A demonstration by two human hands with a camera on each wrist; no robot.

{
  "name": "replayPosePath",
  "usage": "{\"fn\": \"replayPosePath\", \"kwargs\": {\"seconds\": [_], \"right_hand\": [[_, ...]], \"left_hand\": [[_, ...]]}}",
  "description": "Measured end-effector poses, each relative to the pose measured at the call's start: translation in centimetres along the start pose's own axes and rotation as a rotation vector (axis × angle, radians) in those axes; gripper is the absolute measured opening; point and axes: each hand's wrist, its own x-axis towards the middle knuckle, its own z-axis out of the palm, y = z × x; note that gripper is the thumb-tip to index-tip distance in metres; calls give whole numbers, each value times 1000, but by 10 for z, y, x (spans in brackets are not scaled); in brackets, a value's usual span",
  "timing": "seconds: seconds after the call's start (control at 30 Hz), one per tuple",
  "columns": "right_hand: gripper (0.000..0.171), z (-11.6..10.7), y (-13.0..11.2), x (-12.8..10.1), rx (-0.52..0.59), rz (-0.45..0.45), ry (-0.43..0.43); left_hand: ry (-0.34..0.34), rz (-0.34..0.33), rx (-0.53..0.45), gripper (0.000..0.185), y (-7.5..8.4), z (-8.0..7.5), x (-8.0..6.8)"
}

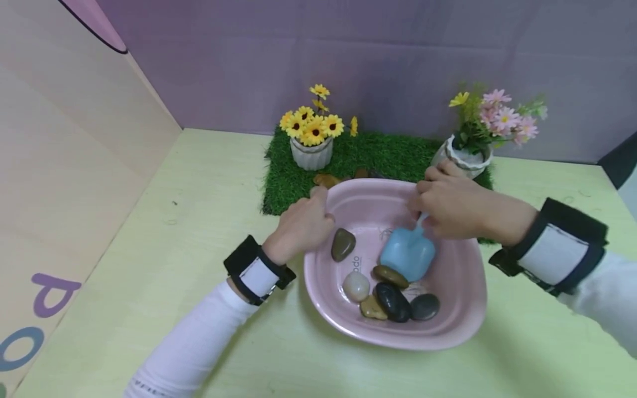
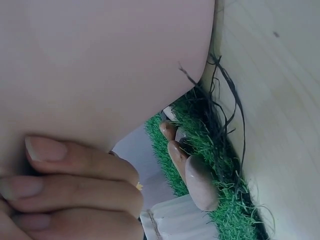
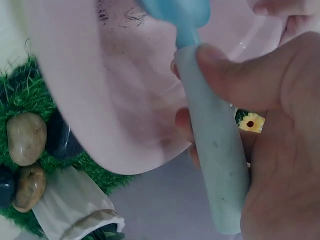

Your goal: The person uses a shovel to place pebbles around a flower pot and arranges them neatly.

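Gripping the pale handle of a small blue trowel (image 1: 409, 253), the right hand (image 1: 450, 205) has thumb and fingers curled round the grip; the right wrist view shows the thumb (image 3: 235, 80) pressed on the handle (image 3: 212, 150). Blade sits inside the pink basin (image 1: 463, 309), near its centre, tip pointing toward 6 o'clock, just above a brown stone (image 1: 390, 275).

Left hand (image 1: 303, 224) clamps the basin rim at about 9–10 o'clock; fingers (image 2: 75, 165) curled against the outer wall in the left wrist view.

Stones in the basin: olive one (image 1: 343, 244) at 9 o'clock of the blade, white one (image 1: 356, 286), tan one (image 1: 372, 308), black one (image 1: 392, 302) and grey one (image 1: 424, 306) clustered at 6 o'clock, touching or just beside each other.

Handling guess: trowel looks like light, stiff plastic, best held mid-handle as now. Stones probably dense, smooth, slippery and likely to roll off a shallow blade; scoop from under. Basin looks rigid, glossy, may slide on the table (image 1: 189, 260), so holding the rim makes sense.

At 12 o'clock: green turf mat (image 1: 378, 155), white pot of yellow flowers (image 1: 312, 149), tilted pot of pink flowers (image 1: 465, 157), more stones (image 1: 325, 179) on the turf.
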Motion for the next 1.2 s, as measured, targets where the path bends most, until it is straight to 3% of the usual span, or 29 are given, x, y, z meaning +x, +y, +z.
{"fn": "replayPosePath", "kwargs": {"seconds": [0.2, 0.37, 0.6, 1.0, 1.2], "right_hand": [[15, 9, -5, -1, -59, -91, 76], [19, 12, -6, 1, -33, -165, 121], [22, 16, -4, 1, 55, -175, 93], [26, 20, -10, -2, 194, -162, -53], [28, 21, -5, -7, 225, -150, -24]], "left_hand": [[2, -5, 5, 49, 1, 0, 1], [0, -6, 6, 49, 1, 0, 1], [3, -5, 4, 49, 2, 1, 1], [2, 2, 17, 47, 1, 2, 2], [12, 2, 21, 46, 2, 0, 1]]}}
